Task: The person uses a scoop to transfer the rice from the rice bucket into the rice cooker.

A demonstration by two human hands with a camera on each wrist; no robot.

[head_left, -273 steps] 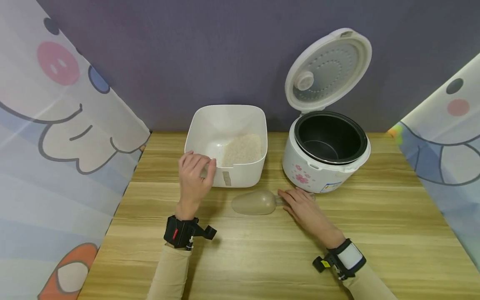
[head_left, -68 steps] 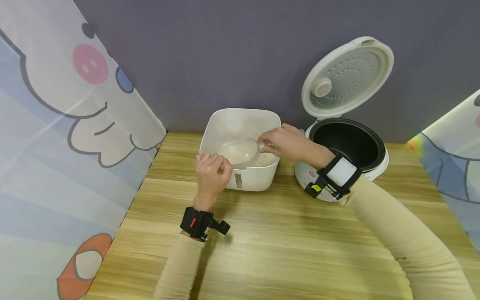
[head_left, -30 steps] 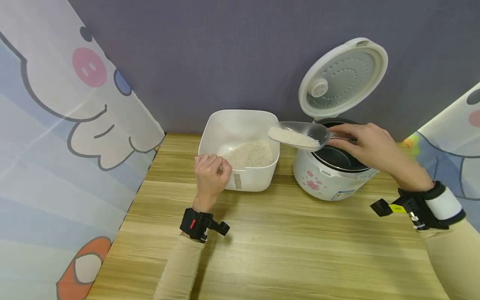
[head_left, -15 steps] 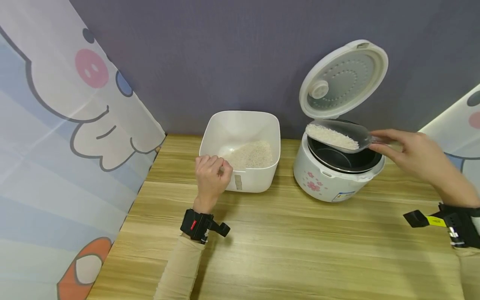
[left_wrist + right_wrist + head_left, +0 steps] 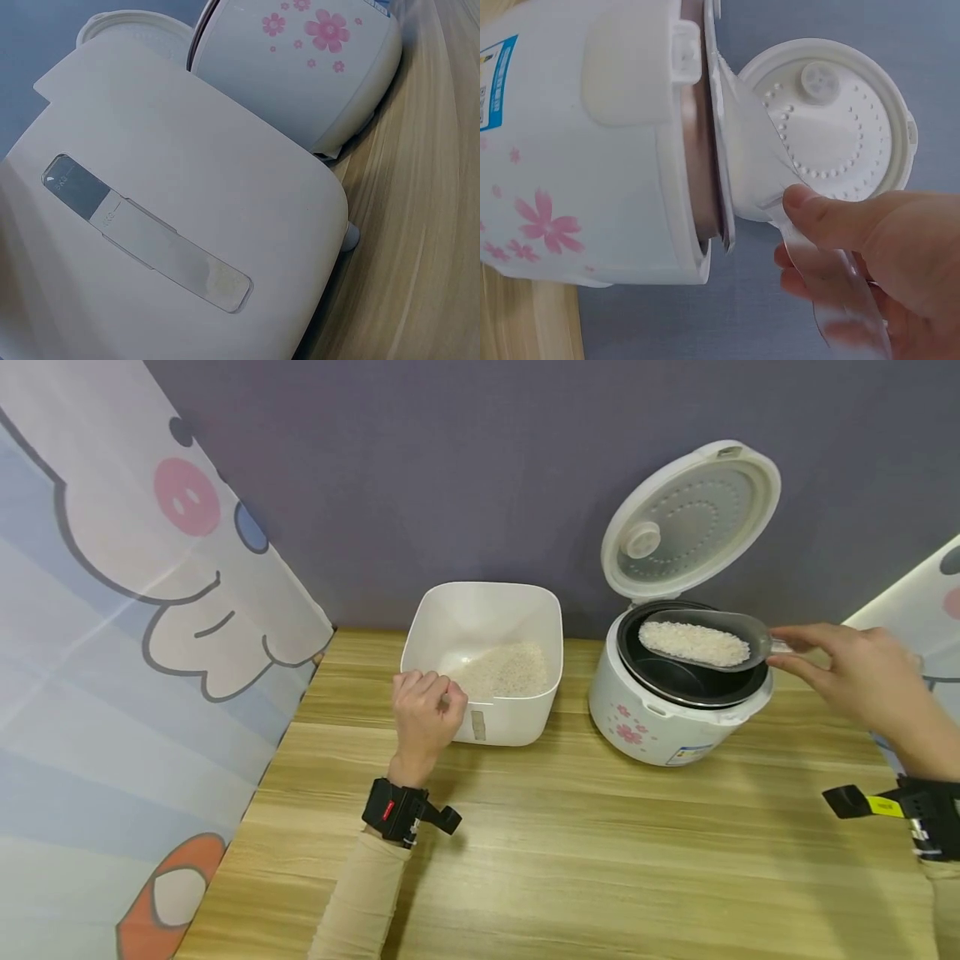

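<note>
My right hand [image 5: 862, 672] grips the handle of a clear plastic scoop [image 5: 757, 639], thumb on top and fingers curled beneath, as the right wrist view also shows. White rice [image 5: 693, 643] fills the scoop, which hangs over the mouth of the black inner pot [image 5: 686, 689] of a white rice cooker [image 5: 633, 718]. The cooker's lid [image 5: 693, 518] stands raised. With curled fingers, my left hand [image 5: 426, 714] holds the front left rim of a white rice bin [image 5: 517, 722]. More rice [image 5: 506, 670] lies in the bin, heaped toward its right side.
Bin and cooker stand side by side on a wooden table [image 5: 555, 860], close to the grey back wall [image 5: 450, 477]. A cartoon-print sheet [image 5: 90, 693] borders the table on the left, with another on the right. The bin's front has a level window [image 5: 150, 232].
My right hand has carried the scoop of rice out of the bin and rightward over the cooker's pot. Less rice shows in the bin than at first. My left hand stays at the rim.
</note>
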